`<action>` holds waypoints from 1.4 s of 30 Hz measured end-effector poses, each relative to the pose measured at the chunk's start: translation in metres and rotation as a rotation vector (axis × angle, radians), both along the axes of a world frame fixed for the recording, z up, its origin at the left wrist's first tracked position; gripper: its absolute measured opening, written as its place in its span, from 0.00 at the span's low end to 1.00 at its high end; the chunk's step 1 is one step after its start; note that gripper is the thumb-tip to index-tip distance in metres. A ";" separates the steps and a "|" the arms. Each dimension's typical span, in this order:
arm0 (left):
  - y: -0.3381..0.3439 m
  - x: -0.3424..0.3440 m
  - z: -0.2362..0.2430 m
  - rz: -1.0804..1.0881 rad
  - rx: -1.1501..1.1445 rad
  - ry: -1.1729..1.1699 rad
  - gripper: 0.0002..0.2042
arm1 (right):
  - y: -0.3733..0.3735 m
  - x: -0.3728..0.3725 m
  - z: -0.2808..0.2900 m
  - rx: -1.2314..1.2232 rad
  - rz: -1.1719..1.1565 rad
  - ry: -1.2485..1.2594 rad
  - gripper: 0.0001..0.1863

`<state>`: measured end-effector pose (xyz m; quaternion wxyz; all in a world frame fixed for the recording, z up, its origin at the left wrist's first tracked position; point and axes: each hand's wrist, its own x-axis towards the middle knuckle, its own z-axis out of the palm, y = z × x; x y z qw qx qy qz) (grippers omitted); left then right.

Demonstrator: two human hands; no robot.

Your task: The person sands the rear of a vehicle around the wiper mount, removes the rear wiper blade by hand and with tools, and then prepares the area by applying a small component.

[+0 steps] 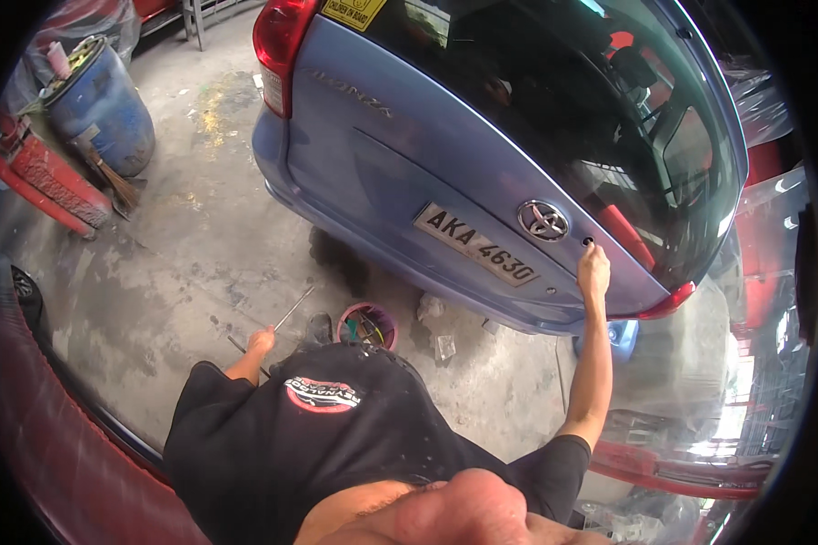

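Observation:
My right hand (594,271) is raised to the tailgate (373,168) of a blue car. Its fingers are drawn together against a small round black opening (588,242), just right of the round chrome emblem (543,221). Whether anything sits in those fingertips is hidden. Low on the left, my left hand (261,342) is closed around a thin metal rod (293,309), whose bright end points up and away from me. The licence plate (477,243) lies left of and below the emblem.
A pink-rimmed bucket of tools (367,327) stands on the concrete floor in front of me. At the far left are a blue drum (104,113), a broom (116,177) and red car parts (50,177). Plastic-covered red panels (673,468) line the right side.

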<state>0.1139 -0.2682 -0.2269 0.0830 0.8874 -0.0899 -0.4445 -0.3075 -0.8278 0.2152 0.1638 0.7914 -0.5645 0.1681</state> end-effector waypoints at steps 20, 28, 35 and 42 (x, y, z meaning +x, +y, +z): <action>0.204 -0.108 0.014 -0.213 0.245 -0.042 0.38 | -0.005 0.009 -0.056 0.075 0.163 -0.657 0.27; 0.225 -0.076 0.098 -0.832 0.054 0.053 0.37 | 0.293 -0.087 -0.455 0.750 -0.283 -0.570 0.27; 0.176 -0.035 0.053 -0.724 0.066 -0.156 0.32 | 0.721 -0.223 -0.501 1.843 0.267 0.368 0.15; 0.049 -0.052 0.057 -0.690 -0.130 -0.053 0.30 | 0.700 -0.185 -0.478 1.630 0.406 0.496 0.12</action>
